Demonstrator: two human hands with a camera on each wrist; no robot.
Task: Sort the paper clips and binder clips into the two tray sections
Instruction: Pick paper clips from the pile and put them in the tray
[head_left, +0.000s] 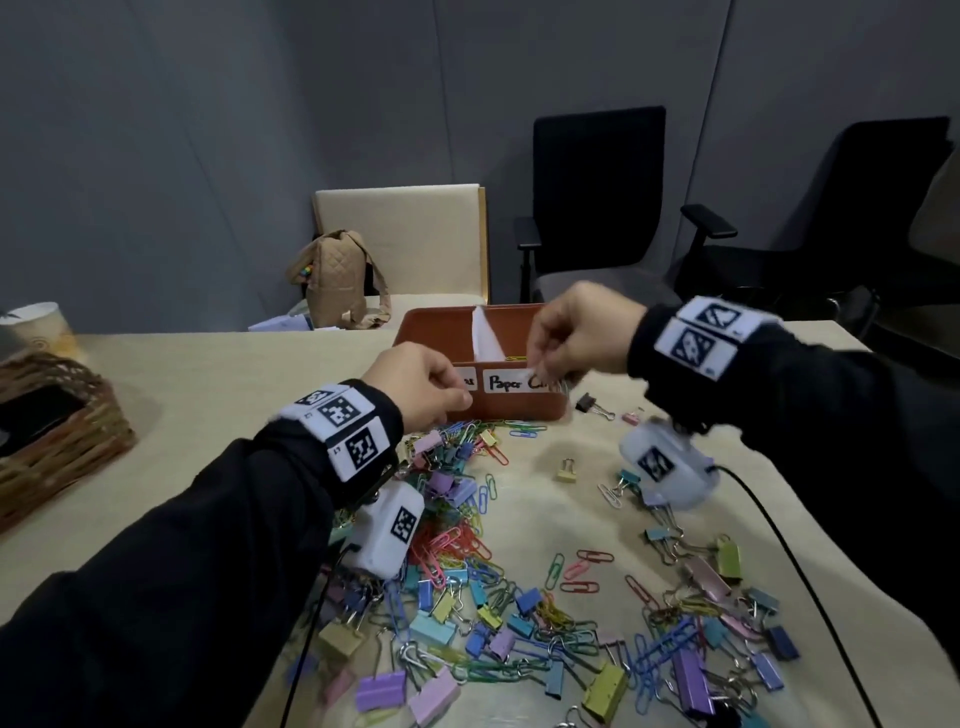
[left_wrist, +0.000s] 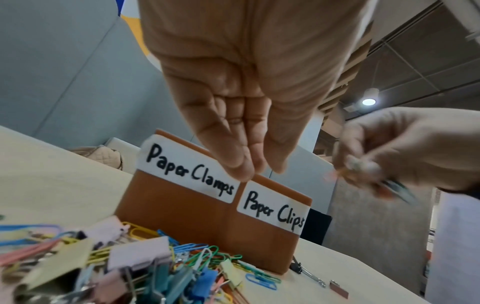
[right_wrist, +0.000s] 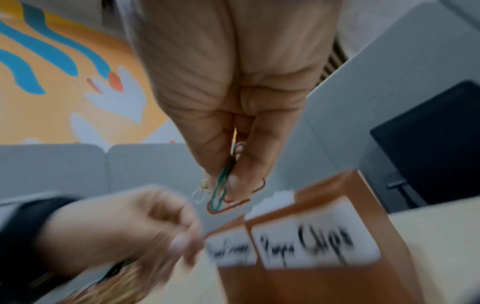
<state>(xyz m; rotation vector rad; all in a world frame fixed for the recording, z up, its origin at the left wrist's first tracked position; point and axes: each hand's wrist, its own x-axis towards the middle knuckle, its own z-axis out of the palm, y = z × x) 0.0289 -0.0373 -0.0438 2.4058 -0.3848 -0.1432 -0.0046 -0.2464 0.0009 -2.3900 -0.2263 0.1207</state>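
Right hand: right hand pinches a few coloured wire paper clips, grip narrow, above the brown two-section tray.
Left hand: left hand over the tray's front wall, fingers straight, holding nothing.
Pile: mixed clips on the counter.

A divided tray is set near the far edge of the table, a paper divider standing inside it. A heap of clips is spread between the tray and the near edge. A wicker basket is placed at the left edge, with a paper cup behind it.
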